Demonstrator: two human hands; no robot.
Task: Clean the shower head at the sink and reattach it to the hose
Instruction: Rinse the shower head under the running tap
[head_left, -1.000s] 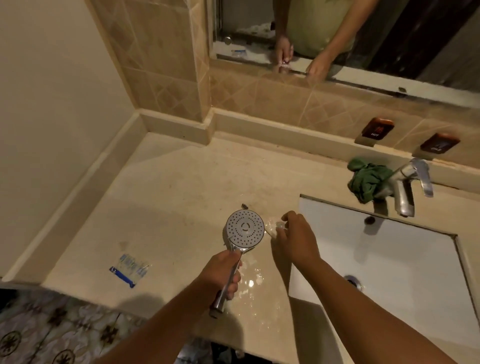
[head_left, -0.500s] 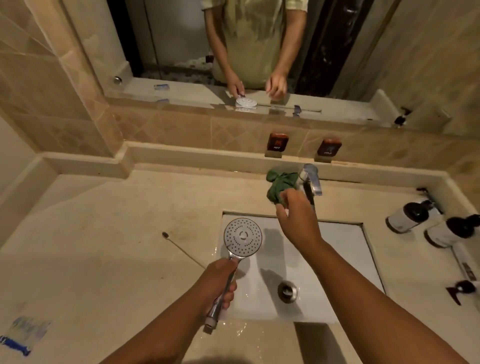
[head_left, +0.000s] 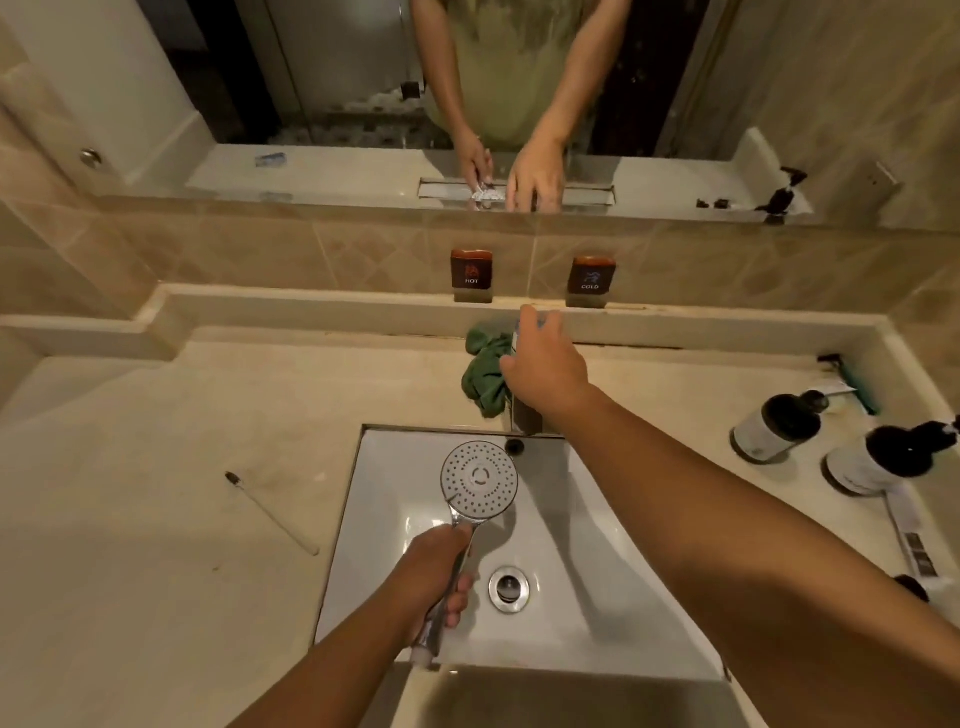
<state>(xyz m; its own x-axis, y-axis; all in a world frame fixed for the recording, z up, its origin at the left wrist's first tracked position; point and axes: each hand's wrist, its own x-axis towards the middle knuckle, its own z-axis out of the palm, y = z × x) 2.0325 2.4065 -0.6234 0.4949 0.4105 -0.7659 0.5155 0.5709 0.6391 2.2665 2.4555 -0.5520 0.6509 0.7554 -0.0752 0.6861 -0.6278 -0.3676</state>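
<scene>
Over the white rectangular sink, the left hand keeps its grip clamped on the round chrome shower head, while the right hand has moved from the beige stone tabletop onto the chrome tap, its grip hidden, probably to start rinsing.

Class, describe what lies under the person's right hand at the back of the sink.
The right hand covers the tap; only a sliver of it shows. The green cloth sits beside it. Grip unseen.
</scene>
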